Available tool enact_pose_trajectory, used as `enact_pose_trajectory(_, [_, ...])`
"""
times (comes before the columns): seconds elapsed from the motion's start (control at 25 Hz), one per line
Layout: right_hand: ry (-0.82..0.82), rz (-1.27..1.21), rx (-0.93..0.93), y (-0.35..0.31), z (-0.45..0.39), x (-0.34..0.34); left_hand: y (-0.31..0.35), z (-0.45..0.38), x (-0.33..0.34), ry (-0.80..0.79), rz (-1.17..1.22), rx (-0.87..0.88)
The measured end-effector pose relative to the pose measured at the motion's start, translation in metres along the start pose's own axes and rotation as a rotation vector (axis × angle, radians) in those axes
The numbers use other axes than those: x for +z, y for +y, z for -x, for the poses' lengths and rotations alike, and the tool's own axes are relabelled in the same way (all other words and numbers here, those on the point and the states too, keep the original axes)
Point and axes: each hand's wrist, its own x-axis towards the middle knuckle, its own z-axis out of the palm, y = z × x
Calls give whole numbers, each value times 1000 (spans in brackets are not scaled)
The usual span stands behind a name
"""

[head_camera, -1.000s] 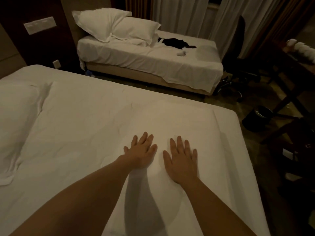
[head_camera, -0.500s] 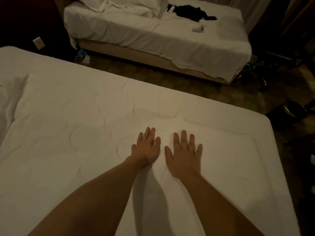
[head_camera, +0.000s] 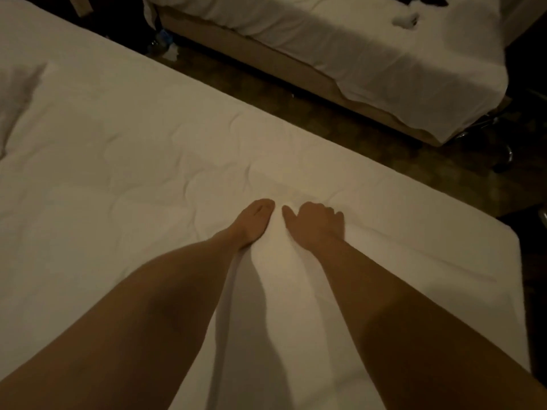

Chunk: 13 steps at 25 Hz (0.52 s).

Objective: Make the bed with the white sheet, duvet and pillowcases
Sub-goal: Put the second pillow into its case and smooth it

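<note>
A white duvet (head_camera: 124, 179) covers the near bed, lightly creased. Both my arms reach out over it near the foot end. My left hand (head_camera: 255, 221) stands on its edge with the fingers curled down into the cloth. My right hand (head_camera: 314, 224) lies beside it, knuckles up and fingers bent into the cloth. A raised fold of duvet is bunched between the two hands. A white pillow (head_camera: 17, 93) lies at the left edge, partly cut off.
A second bed (head_camera: 355, 54) with a loose white sheet stands across a dark floor gap (head_camera: 296, 105); black clothing (head_camera: 420, 0) and a small white item (head_camera: 405, 20) lie on it. Litter (head_camera: 170, 53) sits on the floor. A chair base (head_camera: 503, 149) is at right.
Both hands were flat with spread fingers on the duvet; now the fingers are curled in and cloth is bunched between them. The view has tilted further down.
</note>
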Motion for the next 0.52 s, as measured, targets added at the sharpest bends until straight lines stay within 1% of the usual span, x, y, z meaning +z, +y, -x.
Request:
enact_pose_trajectory(0.16, [-25,-99,-27,-10,-20,1,1,-22,0,24,99,-15])
enact_pose_trajectory(0.24, [-23,-159,-26,-9,-24,3,3,-32,-1,40,172,-50])
enact_pose_trajectory(0.36, [41,-274,-48,-5,-20,1,18,-38,3,6,222,-105])
enact_pose_trajectory(0.44, [93,-290,-92,-5,-13,-7,26,-40,12,-25,198,-99])
enact_pose_trajectory(0.52, [126,-323,-126,-7,-6,-21,31,-44,17,8,181,-71])
